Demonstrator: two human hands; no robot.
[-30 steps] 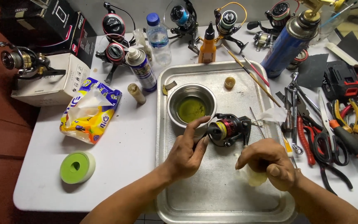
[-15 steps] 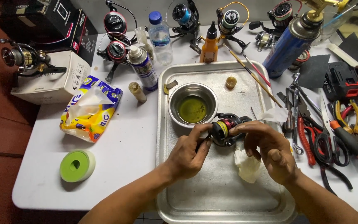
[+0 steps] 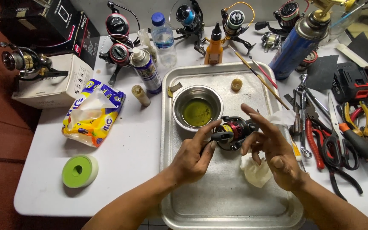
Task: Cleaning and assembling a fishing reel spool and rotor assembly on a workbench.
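I see my left hand [image 3: 194, 155] pinching a small black-and-red spinning reel [image 3: 231, 132] above the dented metal tray [image 3: 218, 200], near the round steel bowl [image 3: 197, 107] of greenish oil. My right hand [image 3: 273, 147] hovers beside it, fingers spread, grip empty, over a crumpled white tissue [image 3: 256, 170].

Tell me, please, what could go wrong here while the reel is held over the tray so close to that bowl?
The fishing reel is pinched only by the left hand, while the right hand has its fingers spread, so it might slip onto the metal tray. The steel bowl of greenish liquid sits right beside the reel; a bump could spill it. The crumpled tissue under the right hand could soak it up.
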